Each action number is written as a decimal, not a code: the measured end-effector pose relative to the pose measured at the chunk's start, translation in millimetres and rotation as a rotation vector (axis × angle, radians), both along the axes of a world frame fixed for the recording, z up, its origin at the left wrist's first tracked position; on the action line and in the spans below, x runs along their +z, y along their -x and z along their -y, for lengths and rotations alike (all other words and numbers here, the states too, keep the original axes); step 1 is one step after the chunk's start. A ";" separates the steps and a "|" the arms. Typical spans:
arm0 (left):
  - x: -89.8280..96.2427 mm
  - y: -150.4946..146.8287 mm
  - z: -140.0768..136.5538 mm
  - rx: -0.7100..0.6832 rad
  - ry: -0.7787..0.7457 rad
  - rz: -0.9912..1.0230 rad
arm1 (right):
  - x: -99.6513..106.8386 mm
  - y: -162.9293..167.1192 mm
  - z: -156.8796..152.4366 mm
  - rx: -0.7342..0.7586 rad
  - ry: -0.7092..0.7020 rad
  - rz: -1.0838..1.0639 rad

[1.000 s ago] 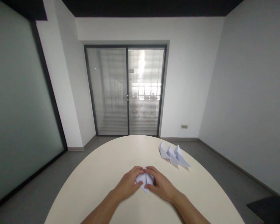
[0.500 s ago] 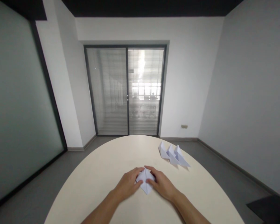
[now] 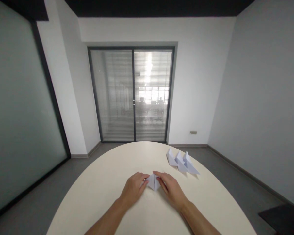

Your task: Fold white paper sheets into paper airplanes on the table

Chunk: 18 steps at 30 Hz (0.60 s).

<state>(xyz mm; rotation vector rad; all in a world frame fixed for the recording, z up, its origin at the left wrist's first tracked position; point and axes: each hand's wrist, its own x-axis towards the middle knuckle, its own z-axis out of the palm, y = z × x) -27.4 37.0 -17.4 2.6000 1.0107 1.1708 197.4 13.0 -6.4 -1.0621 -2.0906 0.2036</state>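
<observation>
Between my hands is a piece of folded white paper [image 3: 153,182], with a crease down its middle and a point toward me. My left hand [image 3: 135,187] pinches its left corner between thumb and fingers. On the other side, my right hand [image 3: 171,188] grips the right part, its index finger at the top edge. The fingers cover both side corners of the paper. Farther off to the right, three folded paper boats [image 3: 182,162] stand in a row, close against one another.
The round cream table [image 3: 98,192] fills the lower middle of the view. Beyond it is a glass door [image 3: 134,94] with blinds, and white walls stand on both sides. A dark flat object [image 3: 284,217] lies at the lower right on the floor.
The paper has gone from a flat diamond to a smaller, partly folded shape, its near point farther from me. My thumbs have moved from its middle out toward the sides.
</observation>
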 end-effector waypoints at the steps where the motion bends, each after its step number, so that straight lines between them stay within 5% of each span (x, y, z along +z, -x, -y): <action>1: -0.2 -0.1 -0.4 -0.001 -0.024 0.005 | -0.6 0.0 -0.3 0.006 -0.024 0.013; 18: 10.0 -3.2 8.0 -0.050 -0.077 0.018 | 9.6 4.4 4.8 0.145 -0.105 0.101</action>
